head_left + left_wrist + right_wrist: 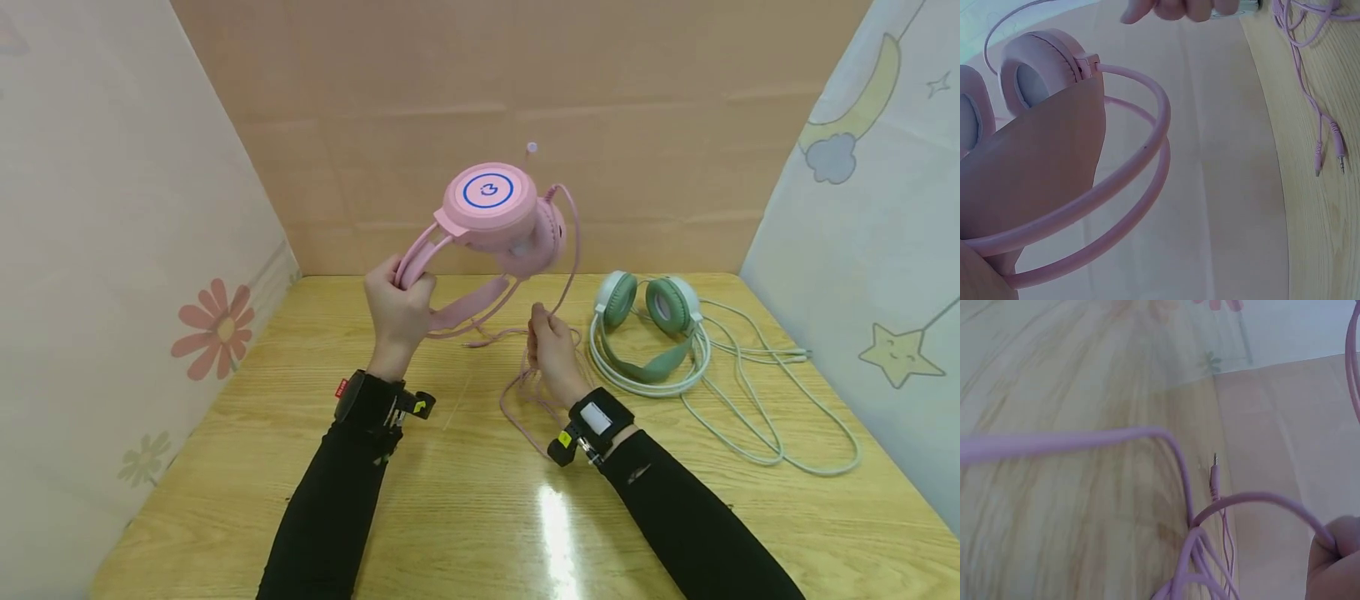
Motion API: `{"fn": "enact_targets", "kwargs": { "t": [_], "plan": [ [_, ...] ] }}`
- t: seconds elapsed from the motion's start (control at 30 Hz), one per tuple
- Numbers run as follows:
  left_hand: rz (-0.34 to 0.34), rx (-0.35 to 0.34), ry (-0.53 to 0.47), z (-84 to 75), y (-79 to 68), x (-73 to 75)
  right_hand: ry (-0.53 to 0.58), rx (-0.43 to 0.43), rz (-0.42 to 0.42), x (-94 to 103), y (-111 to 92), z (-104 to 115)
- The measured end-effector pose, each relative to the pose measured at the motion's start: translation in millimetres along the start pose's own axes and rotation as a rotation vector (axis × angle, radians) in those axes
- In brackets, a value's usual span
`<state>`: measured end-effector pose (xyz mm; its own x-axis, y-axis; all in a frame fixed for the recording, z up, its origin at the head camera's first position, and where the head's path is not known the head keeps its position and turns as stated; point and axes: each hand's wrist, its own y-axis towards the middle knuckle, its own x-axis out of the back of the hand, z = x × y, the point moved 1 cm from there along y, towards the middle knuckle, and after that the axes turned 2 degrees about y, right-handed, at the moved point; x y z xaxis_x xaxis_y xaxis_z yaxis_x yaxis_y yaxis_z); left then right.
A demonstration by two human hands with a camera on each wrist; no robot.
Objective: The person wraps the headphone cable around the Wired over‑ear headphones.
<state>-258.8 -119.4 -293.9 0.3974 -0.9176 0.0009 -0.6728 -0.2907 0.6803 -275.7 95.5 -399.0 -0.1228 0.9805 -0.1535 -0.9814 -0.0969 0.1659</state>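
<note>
My left hand holds the pink headphones by the band, fingers curled round it, up above the table. My right hand pinches the pink cord, near some green headphones.

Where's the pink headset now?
Head view, near the centre: the left hand holds the pink headset above the table, left of the green headset.

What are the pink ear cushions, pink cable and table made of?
Ear cushions: probably smooth faux leather, with a puckered seam. Pink cable: likely matte rubbery plastic, bending in loops. Table: wood or wood-look laminate, grained, glossy where light glares.
</note>
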Motion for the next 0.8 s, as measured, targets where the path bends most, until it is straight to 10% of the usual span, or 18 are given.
{"fn": "enact_targets", "kwargs": {
  "t": [0.27,0.8],
  "plan": [
    [-0.006,-0.003,0.03,1.2,0.1,0.0,-0.475,0.049,0.037,6.6,-13,0],
    [0.021,-0.102,0.242,11.4,-5.2,1.0,-1.046,0.156,0.253,-0.3,-34,30]
  ]
}}
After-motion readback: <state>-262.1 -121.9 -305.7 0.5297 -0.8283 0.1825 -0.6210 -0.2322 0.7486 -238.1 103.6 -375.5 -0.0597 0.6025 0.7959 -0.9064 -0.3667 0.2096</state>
